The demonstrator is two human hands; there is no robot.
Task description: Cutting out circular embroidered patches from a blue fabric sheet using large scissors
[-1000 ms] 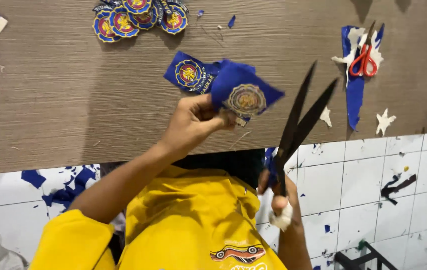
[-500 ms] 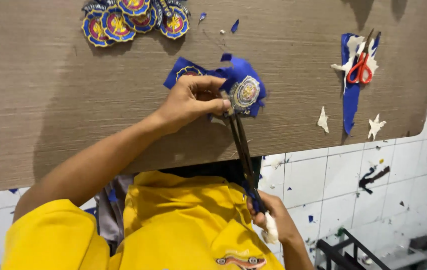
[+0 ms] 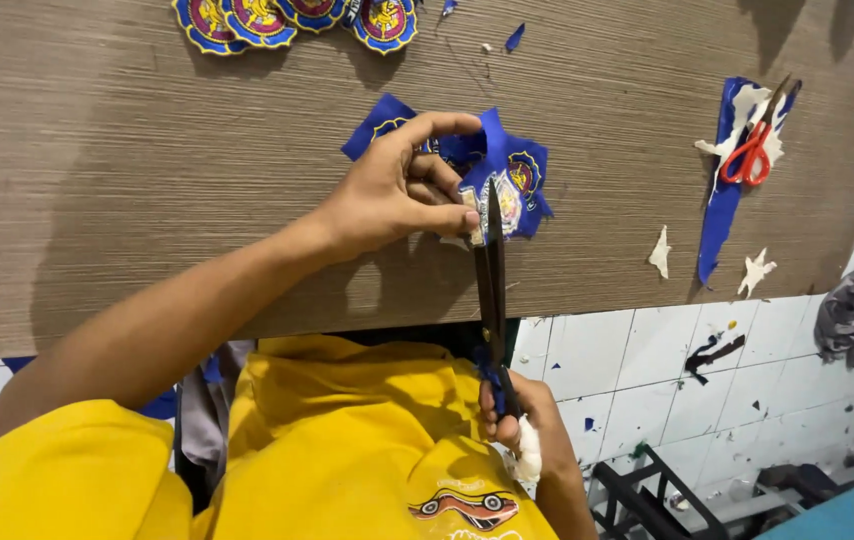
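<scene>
Just in front of the counter (image 3: 147, 180) edge, the left hand (image 3: 397, 190) pinches a blue patch (image 3: 512, 185), fingers curled tight on the cloth. The right hand (image 3: 517, 425), below the counter, grips long black scissors (image 3: 492, 290), blades nearly closed against the patch. Red scissors (image 3: 752, 150) lie well right of the patch.

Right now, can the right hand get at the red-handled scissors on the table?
Probably not at once. The right hand is shut on the black scissors, low by the yellow shirt. The red-handled scissors lie far across the wooden table on blue cloth. The path looks free, but the hand is full.
</scene>
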